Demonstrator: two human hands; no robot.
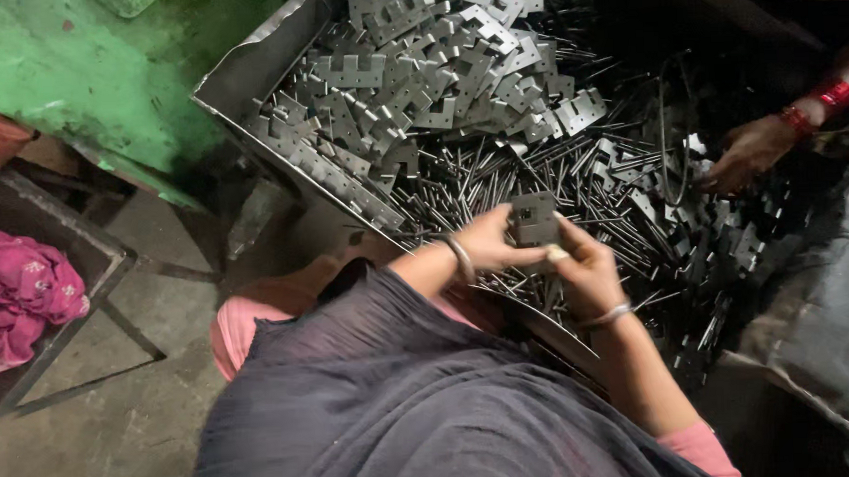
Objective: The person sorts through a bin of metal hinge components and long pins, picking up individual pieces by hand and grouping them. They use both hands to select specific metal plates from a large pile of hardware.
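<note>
Left hand (489, 241) and right hand (585, 266), each grip closed on one grey notched hinge plate (535, 218), above a metal tray (249, 66) of plates and pins (460, 185).

Your left hand (489, 241) and right hand (583, 266) meet on a metal plate (535, 218) just above a tray (249, 71) in front of you. In the tray, plates (419, 69) pile at the far left, pins (498, 175) nearer. Another person's hand (751, 152) rests in the tray's right side. A cloth (17, 295) lies on a frame (96, 250) at your far left
</note>
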